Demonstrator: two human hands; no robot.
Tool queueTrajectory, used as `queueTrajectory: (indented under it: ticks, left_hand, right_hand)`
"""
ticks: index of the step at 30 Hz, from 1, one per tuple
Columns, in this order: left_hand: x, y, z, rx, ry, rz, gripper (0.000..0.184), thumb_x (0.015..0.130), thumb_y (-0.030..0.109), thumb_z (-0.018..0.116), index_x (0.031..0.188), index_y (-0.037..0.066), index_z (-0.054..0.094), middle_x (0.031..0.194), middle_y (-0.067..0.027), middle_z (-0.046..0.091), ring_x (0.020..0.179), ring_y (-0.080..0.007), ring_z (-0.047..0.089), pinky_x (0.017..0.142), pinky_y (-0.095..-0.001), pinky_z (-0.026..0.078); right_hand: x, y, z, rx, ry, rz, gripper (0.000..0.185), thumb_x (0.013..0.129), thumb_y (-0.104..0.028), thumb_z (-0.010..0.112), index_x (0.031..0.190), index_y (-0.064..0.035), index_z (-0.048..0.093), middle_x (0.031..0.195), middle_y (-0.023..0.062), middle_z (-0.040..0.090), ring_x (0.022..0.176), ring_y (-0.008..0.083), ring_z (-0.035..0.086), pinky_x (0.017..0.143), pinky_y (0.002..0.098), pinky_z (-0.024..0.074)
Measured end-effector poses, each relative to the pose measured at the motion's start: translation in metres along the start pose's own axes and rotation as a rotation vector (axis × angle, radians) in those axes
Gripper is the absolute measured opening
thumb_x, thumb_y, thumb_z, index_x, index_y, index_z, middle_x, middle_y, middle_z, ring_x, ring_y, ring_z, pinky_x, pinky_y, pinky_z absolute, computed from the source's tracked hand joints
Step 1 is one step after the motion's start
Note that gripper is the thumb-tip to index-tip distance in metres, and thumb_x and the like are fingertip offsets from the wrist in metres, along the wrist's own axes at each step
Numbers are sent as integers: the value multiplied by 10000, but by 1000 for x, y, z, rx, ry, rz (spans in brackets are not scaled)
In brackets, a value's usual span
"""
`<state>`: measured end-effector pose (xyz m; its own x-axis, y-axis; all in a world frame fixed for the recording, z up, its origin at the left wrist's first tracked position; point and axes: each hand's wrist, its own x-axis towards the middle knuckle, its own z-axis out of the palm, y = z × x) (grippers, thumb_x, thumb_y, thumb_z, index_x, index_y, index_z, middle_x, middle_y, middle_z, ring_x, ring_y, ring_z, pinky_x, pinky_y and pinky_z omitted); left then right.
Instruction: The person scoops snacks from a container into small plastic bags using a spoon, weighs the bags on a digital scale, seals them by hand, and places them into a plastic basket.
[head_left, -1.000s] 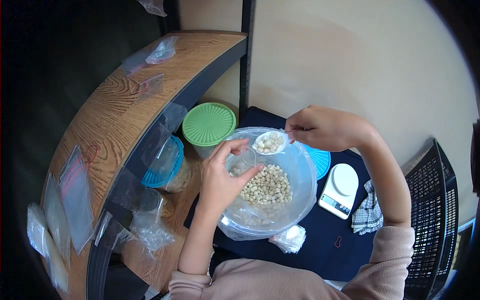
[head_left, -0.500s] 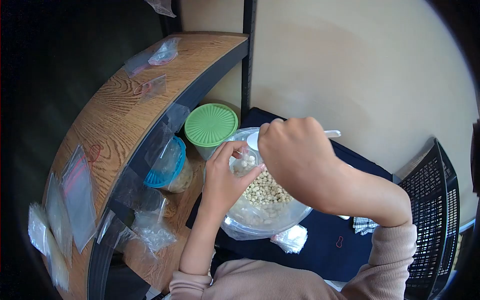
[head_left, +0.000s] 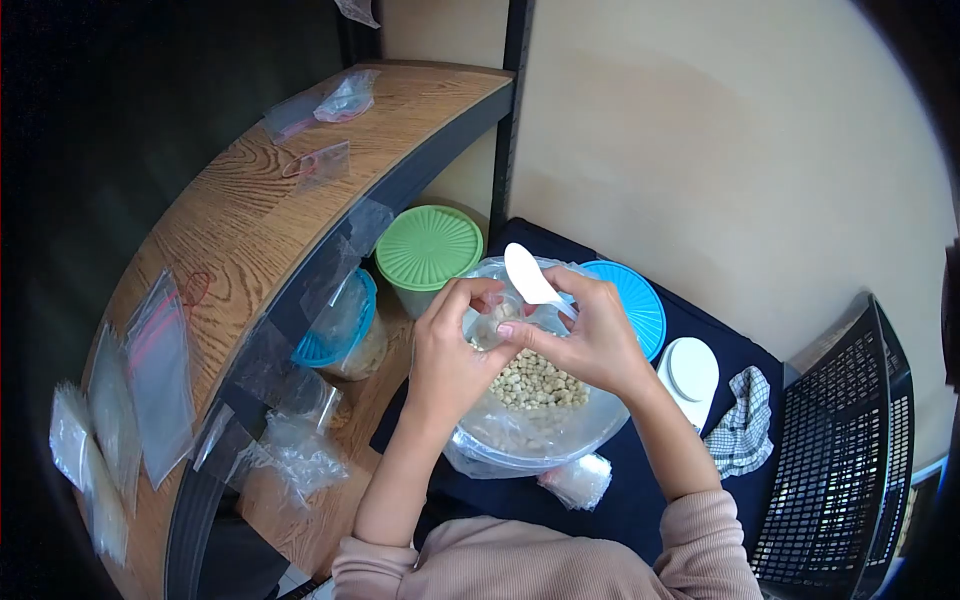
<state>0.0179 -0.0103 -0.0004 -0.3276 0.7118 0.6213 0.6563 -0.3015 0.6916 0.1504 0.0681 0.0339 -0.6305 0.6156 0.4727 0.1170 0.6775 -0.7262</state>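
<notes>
My left hand [head_left: 450, 335] grips a small clear plastic bag [head_left: 497, 318] with a few pale pieces inside. Held in my right hand [head_left: 600, 330] is a white plastic spoon [head_left: 527, 275], its bowl pointing up and to the left. My right thumb reaches across to the bag, close to my left thumb. Both hands are over a large round container lined with clear plastic [head_left: 470, 440]. Inside it lie many small pale, bean-like pieces [head_left: 540, 380]; my hands hide part of them.
A green-lidded tub [head_left: 430, 245] and a blue-lidded tub [head_left: 340, 335] stand to the left. At right are a blue lid [head_left: 630, 305], a white scale-like object [head_left: 690, 375], a checked cloth [head_left: 742, 425] and a black basket [head_left: 830, 460]. Plastic bags [head_left: 160, 385] lie on the wooden shelf [head_left: 225, 235].
My right hand has come down and turned from above the container to beside my left hand. The spoon has swung so its bowl points up. The blue lid and cloth are now uncovered.
</notes>
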Motion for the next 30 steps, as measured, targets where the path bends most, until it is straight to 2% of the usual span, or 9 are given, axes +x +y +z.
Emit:
queueTrajectory:
  ticks: [8,10,13,15,20,22,24,28,30]
  left_hand:
    - [3,4,6,-37,0,-48,519,625,185,782,1041,10,525,857,-142,589,790,-276,597,695,-347,477]
    - [4,1,3,-50,-279,-225,590,592,211,815,1060,-2,526,880,-141,612,830,-227,604,715,-318,483]
    - [5,5,-2,-52,-351,-237,670,589,258,812,1116,6,484,897,-153,600,838,-258,597,747,-354,472]
    - [4,8,-2,-23,-380,-239,722,595,294,807,1161,18,455,924,-162,589,858,-282,583,773,-383,458]
    - [4,9,-3,-37,-324,-91,872,564,330,816,1266,74,367,1048,-131,574,965,-278,538,894,-405,403]
    - [4,8,-4,-20,-349,-67,843,575,307,812,1259,74,377,1057,-125,575,970,-283,543,886,-406,410]
    - [2,7,-3,-66,-346,-50,817,586,284,807,1250,71,381,1056,-135,576,992,-284,544,888,-413,409]
    - [3,8,-3,-219,-350,-173,608,721,196,715,1216,57,391,1028,-168,568,992,-272,555,868,-366,413]
    - [0,5,-2,-164,-287,-54,492,789,149,648,1197,45,393,1027,-161,560,983,-235,557,843,-329,419]
  right_hand:
    - [5,-6,-14,-27,70,64,137,719,-139,702,779,-28,647,603,-24,563,496,40,341,436,220,252]
    - [4,-4,-21,-87,37,56,119,718,-115,698,794,-35,653,597,-29,548,484,34,308,427,216,231]
    - [2,-5,-27,-63,41,18,120,716,-103,698,800,-32,649,585,-26,529,479,39,305,423,222,230]
    - [0,-13,-32,-117,17,23,135,696,-55,665,814,-7,622,615,135,560,483,150,486,466,265,375]
    - [0,-11,-39,-177,-11,2,165,683,-32,671,837,-9,617,623,125,574,491,173,522,477,245,398]
    - [-1,-9,-39,-146,1,-103,156,683,-40,677,822,-9,613,625,128,578,485,174,523,467,251,392]
    - [-2,-11,-40,-135,-37,40,161,681,-48,685,816,-4,609,642,137,586,517,196,562,482,260,409]
    - [0,-13,-20,-115,61,-2,164,675,-26,663,825,6,607,684,155,609,597,268,613,520,278,445]
    - [0,-13,-10,-85,85,-134,147,677,-32,662,805,14,605,667,153,605,556,266,593,509,277,442]
